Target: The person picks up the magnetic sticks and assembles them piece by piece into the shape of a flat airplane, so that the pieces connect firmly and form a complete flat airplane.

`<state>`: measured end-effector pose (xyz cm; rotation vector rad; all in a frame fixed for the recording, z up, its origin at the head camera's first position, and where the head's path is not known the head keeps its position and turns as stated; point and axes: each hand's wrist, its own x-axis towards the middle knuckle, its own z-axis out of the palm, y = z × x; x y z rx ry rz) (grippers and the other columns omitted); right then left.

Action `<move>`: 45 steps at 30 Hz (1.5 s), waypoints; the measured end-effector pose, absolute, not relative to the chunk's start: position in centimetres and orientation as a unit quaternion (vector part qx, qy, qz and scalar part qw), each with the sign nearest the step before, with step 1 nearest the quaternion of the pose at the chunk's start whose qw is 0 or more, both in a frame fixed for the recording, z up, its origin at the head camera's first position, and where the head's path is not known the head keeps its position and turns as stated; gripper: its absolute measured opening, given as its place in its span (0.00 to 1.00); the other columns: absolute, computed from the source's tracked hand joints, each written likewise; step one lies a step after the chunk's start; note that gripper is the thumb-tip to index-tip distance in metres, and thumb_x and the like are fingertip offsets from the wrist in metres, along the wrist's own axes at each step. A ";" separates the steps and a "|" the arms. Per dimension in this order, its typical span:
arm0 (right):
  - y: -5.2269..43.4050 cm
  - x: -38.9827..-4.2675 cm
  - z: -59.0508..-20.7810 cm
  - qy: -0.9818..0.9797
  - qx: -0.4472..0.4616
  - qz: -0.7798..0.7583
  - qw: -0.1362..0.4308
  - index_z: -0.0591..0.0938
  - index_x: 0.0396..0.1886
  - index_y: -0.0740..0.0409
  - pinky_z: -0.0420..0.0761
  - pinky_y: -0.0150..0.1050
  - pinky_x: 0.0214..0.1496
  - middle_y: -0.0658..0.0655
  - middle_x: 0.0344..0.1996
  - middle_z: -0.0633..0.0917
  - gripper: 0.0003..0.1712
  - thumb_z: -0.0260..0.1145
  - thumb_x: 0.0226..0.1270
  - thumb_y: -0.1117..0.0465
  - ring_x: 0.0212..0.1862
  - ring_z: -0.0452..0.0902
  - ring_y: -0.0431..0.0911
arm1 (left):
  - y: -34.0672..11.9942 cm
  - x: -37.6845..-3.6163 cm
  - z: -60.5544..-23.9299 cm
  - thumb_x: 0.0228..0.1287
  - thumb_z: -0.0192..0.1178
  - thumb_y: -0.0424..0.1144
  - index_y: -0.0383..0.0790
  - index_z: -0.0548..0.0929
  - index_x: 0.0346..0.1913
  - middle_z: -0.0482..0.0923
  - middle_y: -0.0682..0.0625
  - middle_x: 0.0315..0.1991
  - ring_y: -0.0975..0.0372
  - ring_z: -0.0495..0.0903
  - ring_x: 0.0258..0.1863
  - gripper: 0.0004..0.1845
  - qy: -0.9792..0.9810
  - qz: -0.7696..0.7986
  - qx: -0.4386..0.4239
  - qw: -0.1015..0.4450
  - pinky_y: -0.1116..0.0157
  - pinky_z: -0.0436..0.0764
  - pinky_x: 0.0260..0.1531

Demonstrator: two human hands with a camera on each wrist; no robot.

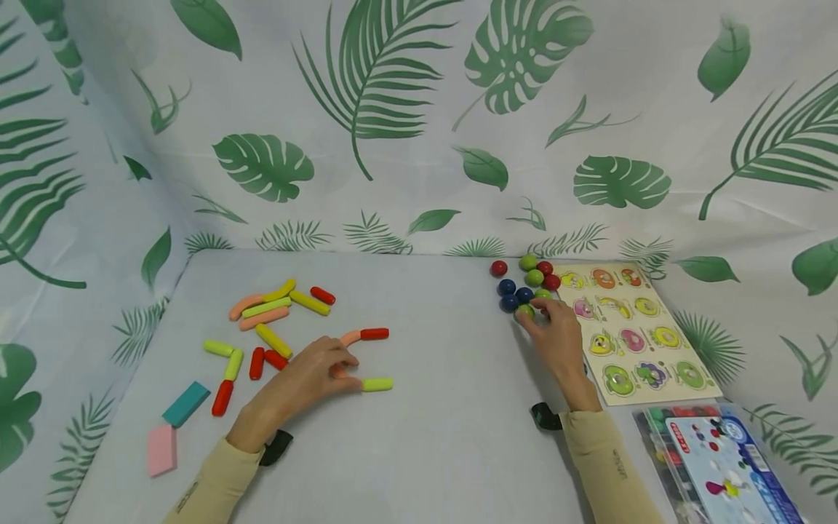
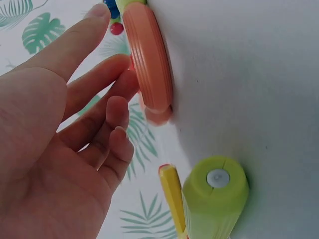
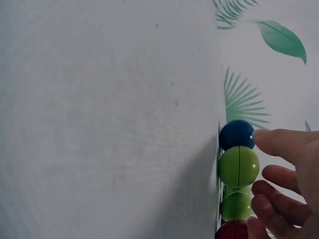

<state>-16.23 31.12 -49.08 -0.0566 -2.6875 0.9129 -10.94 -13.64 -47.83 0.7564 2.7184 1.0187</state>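
My left hand (image 1: pixel 342 368) lies on the table among coloured sticks, fingers fairly straight. Its fingertips touch a curved orange piece (image 2: pixel 149 59), which the fingers mostly cover in the head view. A lime stick (image 1: pixel 377 384) lies just right of the fingertips and shows end-on in the left wrist view (image 2: pixel 215 199). My right hand (image 1: pixel 542 314) reaches into a cluster of balls beside a puzzle board. Its fingertips (image 3: pixel 266 142) rest against a blue ball (image 3: pixel 236 134) and a green ball (image 3: pixel 239 167). No ball is enclosed by the fingers.
Red, yellow, lime and orange sticks (image 1: pixel 275 309) are scattered at the left. A teal block (image 1: pixel 186 403) and a pink block (image 1: pixel 161 449) lie near the left edge. The peg puzzle board (image 1: pixel 612 397) and a clear plastic box (image 1: pixel 713 458) are at the right. Leaf-print cloth walls the table.
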 end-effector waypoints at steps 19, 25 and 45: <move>30.6 -16.4 -48.4 -0.948 0.005 0.305 0.088 0.80 0.58 0.63 0.74 0.52 0.56 0.63 0.51 0.81 0.23 0.72 0.68 0.56 0.54 0.74 0.57 | -14.5 -11.9 -47.5 0.64 0.71 0.45 0.43 0.89 0.44 0.83 0.51 0.41 0.59 0.77 0.45 0.11 0.908 0.333 0.253 0.007 0.61 0.81 0.48; 28.1 -16.2 -47.5 -0.943 0.051 0.317 0.091 0.81 0.56 0.62 0.74 0.51 0.56 0.62 0.50 0.82 0.22 0.73 0.66 0.57 0.53 0.74 0.55 | -14.5 -12.7 -47.3 0.62 0.72 0.43 0.39 0.89 0.46 0.82 0.50 0.40 0.57 0.77 0.44 0.14 0.911 0.328 0.249 -0.018 0.58 0.81 0.48; 16.0 -16.9 -47.3 -0.936 0.187 0.298 0.025 0.85 0.51 0.59 0.81 0.46 0.54 0.55 0.45 0.87 0.19 0.76 0.62 0.59 0.49 0.80 0.50 | -10.6 -17.3 -46.7 0.65 0.70 0.41 0.36 0.86 0.52 0.83 0.44 0.46 0.54 0.78 0.48 0.16 0.924 0.289 0.240 0.063 0.58 0.82 0.52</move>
